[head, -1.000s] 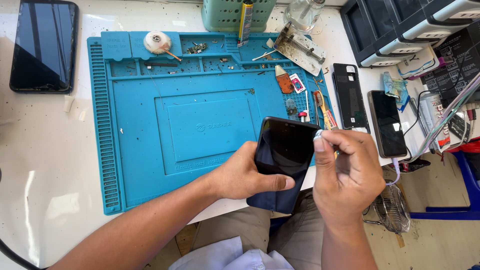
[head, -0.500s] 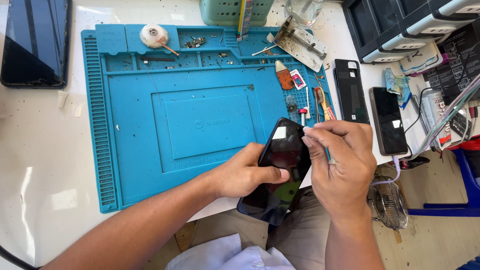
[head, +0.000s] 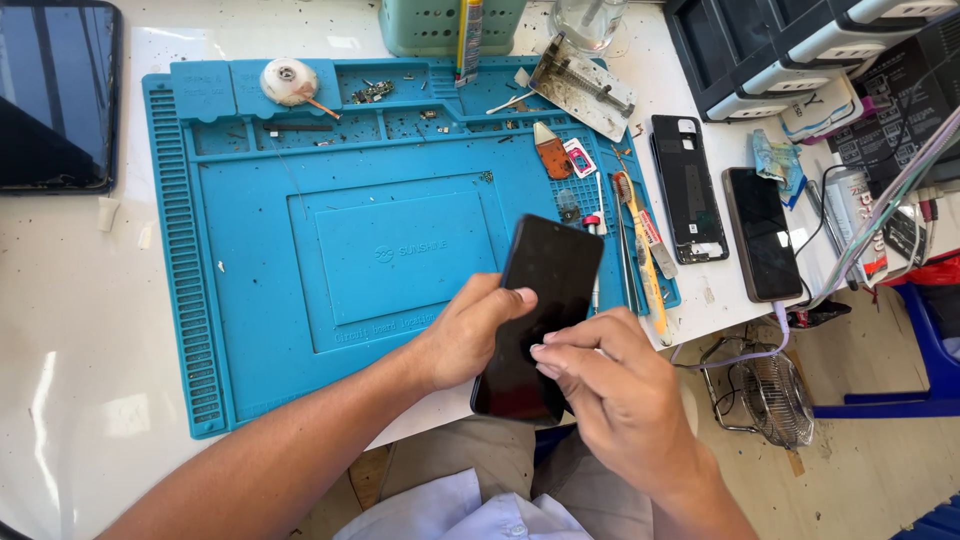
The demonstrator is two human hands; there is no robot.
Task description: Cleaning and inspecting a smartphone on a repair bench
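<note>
We see the white table [head: 80, 330] carrying a blue work mat [head: 330, 250]. At its five o'clock corner our left hand [head: 470, 340] curls around a black phone [head: 540, 310]; our right hand [head: 610, 400] presses bent fingertips, perhaps pinching something, on its glass. A green-and-yellow tube [head: 468, 40] stands at twelve.

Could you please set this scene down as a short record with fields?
Surface: white table with a blue mat
Left hand: grips the left edge of a black phone, thumb on its dark face
Right hand: fingers on the lower part of the phone
Phone: held above the mat's near right corner, tilted
Beside the mat: phone frame, second phone
On the mat: tweezers, tape roll
Far left: tablet
</note>
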